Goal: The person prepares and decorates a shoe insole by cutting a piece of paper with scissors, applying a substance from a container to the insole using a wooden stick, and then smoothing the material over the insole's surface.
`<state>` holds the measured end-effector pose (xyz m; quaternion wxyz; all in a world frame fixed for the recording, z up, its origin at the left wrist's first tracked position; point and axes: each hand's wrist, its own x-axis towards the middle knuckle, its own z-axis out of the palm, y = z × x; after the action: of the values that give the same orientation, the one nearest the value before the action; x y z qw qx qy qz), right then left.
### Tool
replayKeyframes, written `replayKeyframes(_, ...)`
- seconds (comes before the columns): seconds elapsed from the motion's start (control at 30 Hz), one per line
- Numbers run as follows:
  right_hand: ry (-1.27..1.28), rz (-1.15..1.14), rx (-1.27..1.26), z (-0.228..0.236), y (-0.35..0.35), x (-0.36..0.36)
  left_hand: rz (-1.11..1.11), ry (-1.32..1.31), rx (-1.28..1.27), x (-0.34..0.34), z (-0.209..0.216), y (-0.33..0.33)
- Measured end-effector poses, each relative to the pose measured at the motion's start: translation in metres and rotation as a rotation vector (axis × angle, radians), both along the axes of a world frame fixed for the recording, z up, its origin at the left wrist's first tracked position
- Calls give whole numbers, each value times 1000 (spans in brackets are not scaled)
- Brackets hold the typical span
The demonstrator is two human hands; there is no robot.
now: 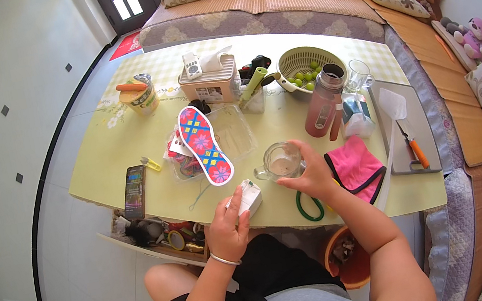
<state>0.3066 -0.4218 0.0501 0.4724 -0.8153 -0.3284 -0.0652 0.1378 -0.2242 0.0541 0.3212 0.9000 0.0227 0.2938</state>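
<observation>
My left hand (226,225) is closed around a small white box (252,196) at the table's near edge. To its right, my right hand (314,168) curves thumb and fingers around a clear glass mug (282,162), whose handle points left. Whether the mug rests on the table or is lifted I cannot tell. Beyond the box, a patterned insole (204,145) in pink, blue and yellow leans over a clear plastic container (239,131) with small items inside. A pink cloth (354,172) with dark edging lies by my right wrist, beside a green ring (310,208).
Farther back stand a pink bottle (321,105), a colander (310,61) of green fruit, a tissue box (210,84) and a carrot-topped tub (140,97). A phone (135,192) lies left, above an open drawer (163,238). A tray (400,122) holds a spatula and an orange-handled knife.
</observation>
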Motion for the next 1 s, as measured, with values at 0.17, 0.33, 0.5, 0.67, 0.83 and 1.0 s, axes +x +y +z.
replayKeyframes(0.17,7,-12,39,-1,3,1,-36,98,-44,-4,6,0)
replayKeyframes(0.33,-53,-53,26,-1,6,-1,-11,44,-18,-3,4,-1)
replayKeyframes(0.5,-67,-51,-2,0,4,-5,2,1,16,0,-1,0)
replayKeyframes(0.67,-8,-28,64,-9,10,2,4,4,19,0,2,0)
replayKeyframes(0.83,5,-35,78,-16,22,4,-3,4,7,0,1,1)
replayKeyframes(1.0,13,-34,55,-19,24,4,-13,-2,-14,0,1,1)
